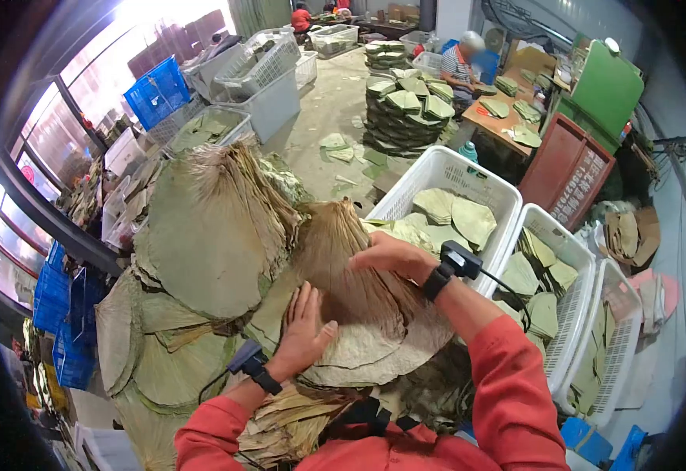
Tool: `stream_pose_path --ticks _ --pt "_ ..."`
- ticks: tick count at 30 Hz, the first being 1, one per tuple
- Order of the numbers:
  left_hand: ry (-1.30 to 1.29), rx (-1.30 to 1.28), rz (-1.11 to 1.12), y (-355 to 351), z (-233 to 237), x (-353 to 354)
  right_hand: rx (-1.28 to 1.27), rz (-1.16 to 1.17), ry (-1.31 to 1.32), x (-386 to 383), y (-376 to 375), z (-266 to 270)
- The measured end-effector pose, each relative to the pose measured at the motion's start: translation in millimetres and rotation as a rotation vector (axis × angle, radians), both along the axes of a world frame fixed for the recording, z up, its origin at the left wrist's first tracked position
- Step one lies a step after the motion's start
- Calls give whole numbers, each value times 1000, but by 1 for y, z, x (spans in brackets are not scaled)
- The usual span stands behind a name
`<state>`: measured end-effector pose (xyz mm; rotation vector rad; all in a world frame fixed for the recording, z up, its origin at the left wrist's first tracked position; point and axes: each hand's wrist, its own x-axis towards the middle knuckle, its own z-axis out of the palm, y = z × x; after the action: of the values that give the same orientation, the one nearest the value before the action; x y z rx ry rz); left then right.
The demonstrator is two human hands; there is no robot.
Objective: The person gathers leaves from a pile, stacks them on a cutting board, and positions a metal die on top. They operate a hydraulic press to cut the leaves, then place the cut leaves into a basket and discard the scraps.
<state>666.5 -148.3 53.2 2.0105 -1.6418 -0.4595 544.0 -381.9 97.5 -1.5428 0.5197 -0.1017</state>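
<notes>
Dried fan-shaped palm leaves lie in a pile in front of me. My left hand (305,330) rests flat on the left edge of a brownish palm leaf (343,275), its fingers stretched out. Across the upper right of that same leaf lies my right hand (390,255), fingers extended and the thumb side partly hidden from view. Beneath them, paler leaf edges (374,357) fan out toward my body. To the left stands a large stack of grey-green palm leaves (201,235), with more leaves (174,369) spread below it.
White plastic baskets (507,188) with cut leaf pieces stand at my right. Tall leaf bundles (402,118) rise beyond them. A seated person (459,67) is by a wooden table (488,118). Grey bins (268,106) and a blue crate (157,93) stand at the back left.
</notes>
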Motion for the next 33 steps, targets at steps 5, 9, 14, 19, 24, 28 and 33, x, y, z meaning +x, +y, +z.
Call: stream_pose_path --ticks 5,9,14,19,24,28,33 --pt "129 -186 -30 7 41 11 124 -136 -85 -49 14 33" --pt "242 -303 -11 19 98 12 -72 -293 -275 -116 27 88" --pt "503 -400 -92 25 180 -37 -519 -726 -338 -176 89 173" --pt "862 -757 -503 -7 186 -184 -1588 -741 -28 -213 164 160" --pt "1421 -396 -467 8 153 -276 -1674 -618 -14 -274 221 109" --pt "1041 -380 -606 28 126 -309 -1333 -526 2 -344 268 104" --pt "1009 -170 -765 18 93 -368 -345 -903 -433 -409 296 103"
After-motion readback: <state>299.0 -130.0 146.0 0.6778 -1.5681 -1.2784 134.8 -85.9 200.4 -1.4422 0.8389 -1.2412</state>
